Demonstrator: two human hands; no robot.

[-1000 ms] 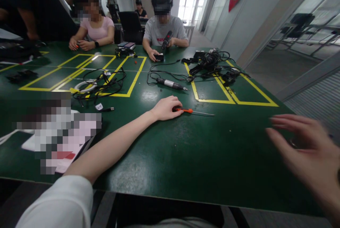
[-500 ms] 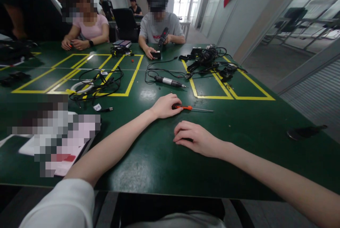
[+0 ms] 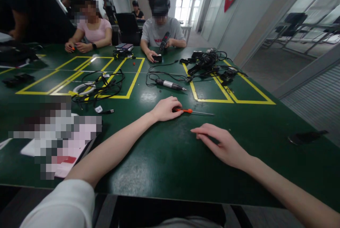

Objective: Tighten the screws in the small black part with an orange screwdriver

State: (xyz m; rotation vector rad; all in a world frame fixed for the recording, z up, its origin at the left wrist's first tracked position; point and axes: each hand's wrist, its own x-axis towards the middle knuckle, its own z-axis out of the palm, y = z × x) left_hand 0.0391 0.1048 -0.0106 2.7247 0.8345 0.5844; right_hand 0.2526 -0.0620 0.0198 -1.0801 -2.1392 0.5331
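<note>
- Head cam, the one view I've got.
- Left hand: fingers curled round the handle of the orange-and-black screwdriver, back of the hand up.
- Screwdriver sits mid-table, shaft pointing right. Can't tell from here if the shaft touches the green table.
- Right hand: nearer me than the shaft and apart from it. Thumb and fingers drawn close together, pointing left. I see nothing in them; can't tell if the tips meet.
- Just beyond the left hand: black-and-silver pen-shaped tool lying flat, tip to the right.
- Left side: black cable coil over yellow tape, USB plug and white tag on my side of it. Pink item by the left forearm, partly pixelated.
- Right side: cable tangle farther off; dark object well right of the right hand, too dim to identify.
- Across from me: co-worker in grey, one hand on a black tool, the other on a small black box.
</note>
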